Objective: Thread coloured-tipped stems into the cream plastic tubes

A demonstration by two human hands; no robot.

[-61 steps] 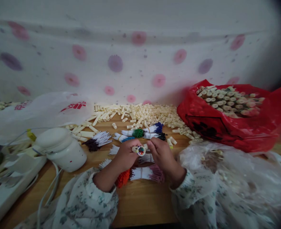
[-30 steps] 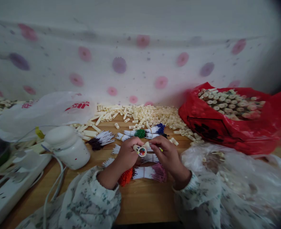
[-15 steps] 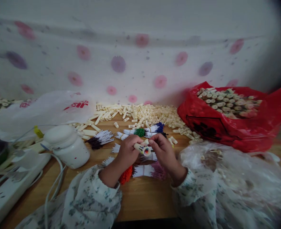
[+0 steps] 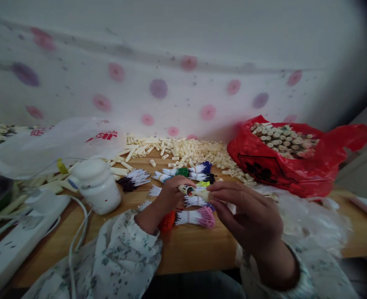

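My left hand (image 4: 170, 194) is closed around a cream pen barrel (image 4: 183, 188), its round open end towards me with bits of colour inside. My right hand (image 4: 248, 209) pinches a small cream plastic piece (image 4: 203, 194) between thumb and fingers. That piece is at the barrel's open end; whether it has entered cannot be told. Under and behind my hands lie banded bundles of thin white refills, among them a pink-tipped bundle (image 4: 195, 217), an orange one (image 4: 167, 222) partly hidden by my left wrist, a green one (image 4: 182, 171) and a dark purple one (image 4: 133, 179).
Loose cream plastic parts (image 4: 198, 151) are heaped along the wall. A red bag (image 4: 283, 176) full of pale-ended pens stands at the right, clear plastic (image 4: 304, 216) before it. Left are a white jar (image 4: 99, 191), a power strip (image 4: 24, 245) with cables and a white bag (image 4: 65, 141).
My right hand has come nearer the camera and to the right, now holding the small cream piece against the barrel's end. The barrel has tilted, and the view has shifted slightly.
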